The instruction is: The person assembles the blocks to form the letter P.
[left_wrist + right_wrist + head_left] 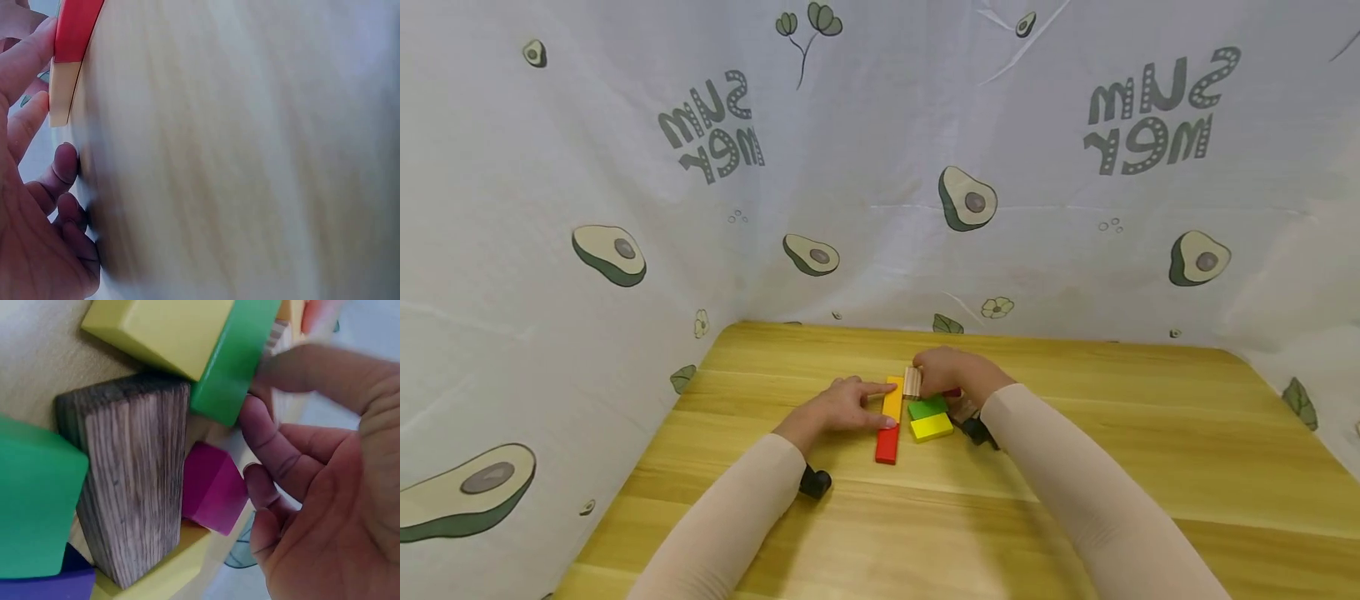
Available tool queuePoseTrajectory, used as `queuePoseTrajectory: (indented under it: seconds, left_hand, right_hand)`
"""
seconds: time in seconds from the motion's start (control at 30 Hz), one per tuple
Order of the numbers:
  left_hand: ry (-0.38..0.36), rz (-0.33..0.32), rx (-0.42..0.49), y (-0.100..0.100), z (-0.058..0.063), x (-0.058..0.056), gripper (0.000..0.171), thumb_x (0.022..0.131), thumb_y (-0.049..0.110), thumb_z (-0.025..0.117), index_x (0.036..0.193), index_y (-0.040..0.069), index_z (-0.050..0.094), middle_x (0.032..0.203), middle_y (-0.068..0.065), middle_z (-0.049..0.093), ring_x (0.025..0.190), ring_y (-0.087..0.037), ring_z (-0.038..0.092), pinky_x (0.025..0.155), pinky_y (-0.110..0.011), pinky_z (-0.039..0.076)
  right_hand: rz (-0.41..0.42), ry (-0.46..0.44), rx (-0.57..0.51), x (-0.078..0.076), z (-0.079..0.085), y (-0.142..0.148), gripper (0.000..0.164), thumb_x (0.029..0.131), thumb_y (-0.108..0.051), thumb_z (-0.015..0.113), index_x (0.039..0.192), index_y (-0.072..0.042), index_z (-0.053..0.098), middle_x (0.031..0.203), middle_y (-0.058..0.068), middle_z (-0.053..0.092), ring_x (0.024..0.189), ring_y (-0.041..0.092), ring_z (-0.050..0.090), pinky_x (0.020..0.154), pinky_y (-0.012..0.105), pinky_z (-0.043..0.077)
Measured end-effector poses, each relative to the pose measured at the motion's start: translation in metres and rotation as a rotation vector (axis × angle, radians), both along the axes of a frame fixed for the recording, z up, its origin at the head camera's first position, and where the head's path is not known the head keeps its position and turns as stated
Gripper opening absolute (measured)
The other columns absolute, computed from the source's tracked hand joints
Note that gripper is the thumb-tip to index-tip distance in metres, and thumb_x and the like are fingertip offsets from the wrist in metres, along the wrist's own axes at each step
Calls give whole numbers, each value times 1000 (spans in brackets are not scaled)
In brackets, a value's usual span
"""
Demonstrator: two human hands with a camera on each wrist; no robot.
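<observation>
Left of the group, an orange block (892,406) and a red block (887,447) lie end to end in a line. My left hand (848,405) reaches them from the left, its index finger straight at the orange block and its thumb at the joint with the red one. Beyond them, my right hand (946,372) pinches a light striped wooden block (912,382) that stands beside the orange one. Under the right hand are a green block (927,407) and a yellow block (932,428), side by side. A magenta block (212,487) lies near its curled lower fingers.
A dark-grained wooden block (134,475), another green block (37,500), a purple block (47,589) and a second yellow block (162,569) crowd together, mostly hidden by the right forearm in the head view. A printed curtain (880,167) hangs behind the wooden table (880,525).
</observation>
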State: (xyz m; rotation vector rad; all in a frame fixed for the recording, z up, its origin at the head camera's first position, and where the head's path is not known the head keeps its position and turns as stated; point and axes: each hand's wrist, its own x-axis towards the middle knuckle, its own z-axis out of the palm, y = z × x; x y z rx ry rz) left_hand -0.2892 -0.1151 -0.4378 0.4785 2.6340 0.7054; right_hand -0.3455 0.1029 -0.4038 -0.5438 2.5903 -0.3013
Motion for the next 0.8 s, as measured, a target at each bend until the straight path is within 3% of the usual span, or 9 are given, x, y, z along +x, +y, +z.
queuePoseTrajectory:
  seconds: [0.07,0.13,0.37,0.6,0.7,0.8]
  left_hand:
    - [-1,3,1,1,0,0,72,86,59,75,151,41,49,104,-5,56,100,-23,47,81,-35,45]
    - [2,11,-2,1,0,1,72,86,59,75,151,42,49,102,-5,55,99,-23,46,79,-34,44]
    - [-5,17,-2,2,1,0,71,86,59,75,150,42,49,105,-5,56,100,-23,46,83,-35,44]
    - [0,17,-4,1,-1,-2,72,85,59,76,150,41,50,104,-4,57,100,-22,47,83,-35,45]
    - [-3,18,1,1,-2,-3,72,85,59,76,150,41,51,105,-4,58,102,-22,47,85,-36,45]
    - [-1,14,2,2,-1,-3,72,85,58,76,150,40,51,106,-4,60,103,-22,47,88,-37,46]
  right_hand:
    - [-27,-22,-29,-1,-2,2,68,85,-24,75,146,-5,52,135,12,63,105,23,59,98,42,56]
    - [-39,-35,-51,-2,-3,3,69,85,-27,76,145,-5,52,132,11,63,106,23,58,100,43,54]
    - [-17,47,-41,-7,-7,6,50,82,-27,77,124,-4,63,101,6,65,85,20,58,72,29,51]
    - [-98,170,-107,-17,-8,7,63,82,-29,74,134,2,57,114,13,70,91,23,60,90,38,57]
    - [-131,143,-152,-17,-8,2,64,84,-32,74,135,3,57,120,15,69,95,25,60,94,39,56]
    - [-145,90,-185,-14,-8,-4,64,91,-37,69,141,1,55,134,17,65,109,29,61,106,45,51]
